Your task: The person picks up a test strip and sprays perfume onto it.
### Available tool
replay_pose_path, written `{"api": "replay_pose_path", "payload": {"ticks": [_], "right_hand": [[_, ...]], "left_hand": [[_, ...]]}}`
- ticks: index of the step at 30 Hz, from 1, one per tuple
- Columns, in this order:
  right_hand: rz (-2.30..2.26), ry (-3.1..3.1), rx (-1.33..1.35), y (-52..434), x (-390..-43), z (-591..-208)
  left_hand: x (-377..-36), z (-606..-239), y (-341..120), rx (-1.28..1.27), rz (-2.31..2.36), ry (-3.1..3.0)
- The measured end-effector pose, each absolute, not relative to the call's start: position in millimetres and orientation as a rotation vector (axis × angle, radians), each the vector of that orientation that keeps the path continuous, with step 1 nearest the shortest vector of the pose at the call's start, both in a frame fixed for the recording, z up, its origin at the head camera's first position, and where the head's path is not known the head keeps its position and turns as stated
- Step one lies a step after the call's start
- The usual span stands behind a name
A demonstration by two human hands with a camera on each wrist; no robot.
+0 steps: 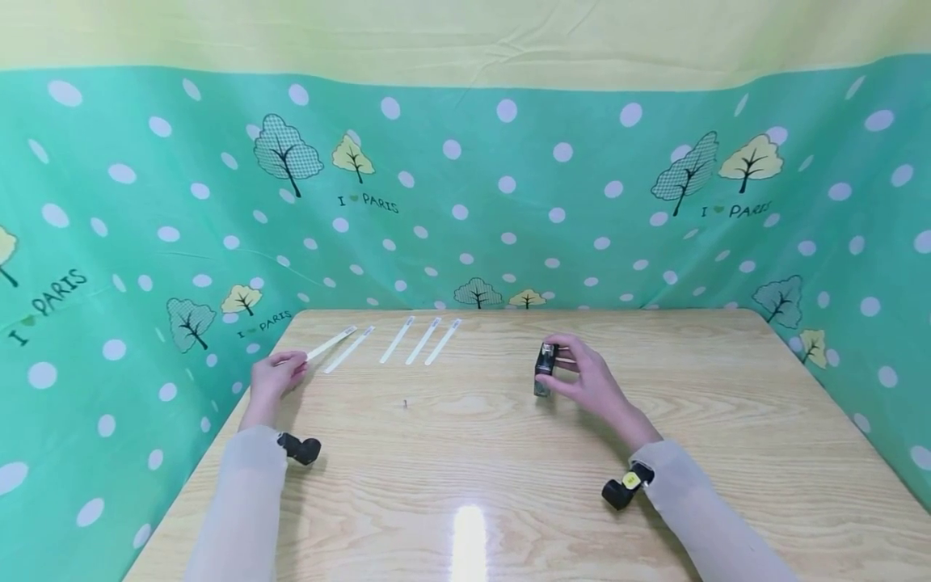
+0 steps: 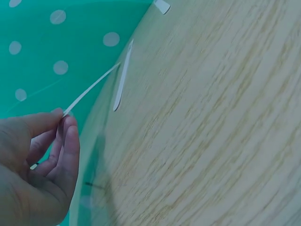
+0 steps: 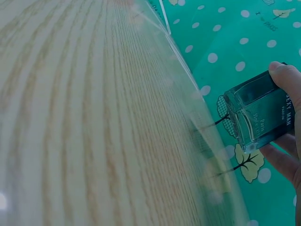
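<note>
Glossy wood-grain table [image 1: 509,453], clear glass bottle [image 1: 544,370], thin white paper strips [image 1: 422,341], matt dotted cloth backdrop [image 1: 509,186]

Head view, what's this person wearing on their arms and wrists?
Both arms wear pale, slightly sheer long sleeves, left sleeve and right sleeve. A small black camera is strapped at each wrist: the left camera plain black, the right camera with a yellow sticker. Both hands are bare.

Wooden table [image 1: 509,485]; teal polka-dot tree-print backdrop [image 1: 509,186]; light glare on tabletop.
</note>
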State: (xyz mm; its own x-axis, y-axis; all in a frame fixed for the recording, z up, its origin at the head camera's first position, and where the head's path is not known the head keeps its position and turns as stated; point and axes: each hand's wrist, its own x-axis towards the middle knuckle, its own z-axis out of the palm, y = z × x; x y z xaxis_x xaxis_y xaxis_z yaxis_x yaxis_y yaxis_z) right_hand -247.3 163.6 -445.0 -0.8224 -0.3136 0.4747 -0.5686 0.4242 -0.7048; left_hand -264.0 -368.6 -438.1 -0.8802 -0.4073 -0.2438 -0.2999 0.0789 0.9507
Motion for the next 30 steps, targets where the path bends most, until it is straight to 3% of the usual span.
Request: {"api": "replay_pose_path", "payload": {"ticks": [14, 30], "right_hand": [[1.355, -2.385, 0.787, 164.7, -247.7, -447.4], [1.375, -2.404, 0.775, 165.5, -247.9, -445.4]], "left_hand": [[-265.5, -440.1, -366.3, 0.879, -1.861, -2.212], [-258.1, -438.8, -370.1, 0.840, -1.616, -2.408]]}}
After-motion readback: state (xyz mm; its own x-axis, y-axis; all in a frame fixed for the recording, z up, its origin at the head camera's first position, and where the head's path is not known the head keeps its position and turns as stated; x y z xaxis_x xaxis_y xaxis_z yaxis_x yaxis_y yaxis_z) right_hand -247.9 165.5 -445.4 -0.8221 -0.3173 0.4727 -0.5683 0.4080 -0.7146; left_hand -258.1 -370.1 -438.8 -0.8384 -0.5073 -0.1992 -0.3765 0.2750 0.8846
